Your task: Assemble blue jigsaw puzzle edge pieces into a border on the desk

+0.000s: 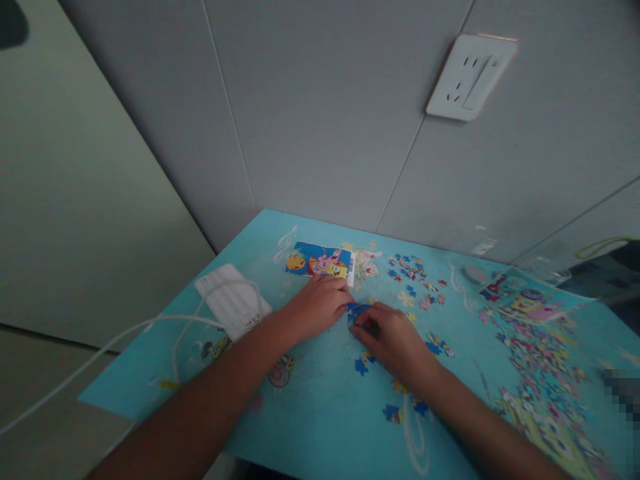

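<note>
Blue puzzle section [356, 309] sits between both hands on the smooth turquoise tabletop [310, 420]; we judge it early: little looks assembled, most pieces look unjoined. Left to right, we see a white plastic-looking box [225, 293], rounded corners; glossy rectangular picture card [320, 259]; left hand [324, 301], fingers bent at the section's left, grip we can't tell; right hand [393, 328], thumb and fingers curled at its right, pinching or pressing unclear; knobbly multicoloured loose pieces [543, 357] heaped far right.
</note>
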Motion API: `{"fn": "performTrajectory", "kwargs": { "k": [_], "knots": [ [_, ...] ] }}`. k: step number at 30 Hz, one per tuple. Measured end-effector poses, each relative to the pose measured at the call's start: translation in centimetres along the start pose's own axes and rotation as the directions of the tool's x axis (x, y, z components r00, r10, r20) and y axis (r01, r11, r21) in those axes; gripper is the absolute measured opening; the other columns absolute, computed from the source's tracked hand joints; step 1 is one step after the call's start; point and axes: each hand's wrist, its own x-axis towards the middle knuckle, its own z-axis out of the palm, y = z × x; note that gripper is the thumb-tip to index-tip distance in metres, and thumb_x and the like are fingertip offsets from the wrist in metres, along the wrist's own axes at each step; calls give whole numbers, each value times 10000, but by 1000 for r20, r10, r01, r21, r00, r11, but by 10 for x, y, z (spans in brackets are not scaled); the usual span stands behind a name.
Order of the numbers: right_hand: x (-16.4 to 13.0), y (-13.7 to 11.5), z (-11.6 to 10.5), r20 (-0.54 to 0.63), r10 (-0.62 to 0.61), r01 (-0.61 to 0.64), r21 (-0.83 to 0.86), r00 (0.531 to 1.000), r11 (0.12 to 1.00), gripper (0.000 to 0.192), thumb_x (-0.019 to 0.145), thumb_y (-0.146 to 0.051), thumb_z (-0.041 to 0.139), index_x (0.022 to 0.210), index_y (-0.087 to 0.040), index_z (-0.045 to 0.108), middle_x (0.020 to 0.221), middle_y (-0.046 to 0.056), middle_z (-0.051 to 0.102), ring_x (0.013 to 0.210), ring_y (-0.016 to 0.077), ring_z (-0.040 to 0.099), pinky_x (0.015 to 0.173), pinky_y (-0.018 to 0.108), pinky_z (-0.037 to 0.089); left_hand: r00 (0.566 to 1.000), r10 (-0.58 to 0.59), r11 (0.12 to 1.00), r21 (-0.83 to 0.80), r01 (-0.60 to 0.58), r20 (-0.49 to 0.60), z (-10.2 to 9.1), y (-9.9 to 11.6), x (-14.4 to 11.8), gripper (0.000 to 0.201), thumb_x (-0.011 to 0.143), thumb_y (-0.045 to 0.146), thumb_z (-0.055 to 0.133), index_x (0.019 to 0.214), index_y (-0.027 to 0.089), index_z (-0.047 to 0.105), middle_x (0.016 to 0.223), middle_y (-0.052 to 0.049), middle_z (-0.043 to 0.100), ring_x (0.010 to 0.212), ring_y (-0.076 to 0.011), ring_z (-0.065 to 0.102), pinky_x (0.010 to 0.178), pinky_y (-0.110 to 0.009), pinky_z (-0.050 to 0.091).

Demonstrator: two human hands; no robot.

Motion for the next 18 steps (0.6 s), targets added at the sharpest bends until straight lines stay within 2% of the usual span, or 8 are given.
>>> {"fn": "performTrajectory", "kwargs": {
  "k": [18],
  "knots": [
    [-1,-8,-2,-8,-37,36,-104,999,994,96,928,-289,624,907,-213,679,895,39,632,763,166,603,738,303,457,1000,3,1000,-17,-3,6,-2,1,-1,163,926,247,592,1033,236,715,1028,-51,633,1036,-225,567,935,-387,418]
  ]
}}
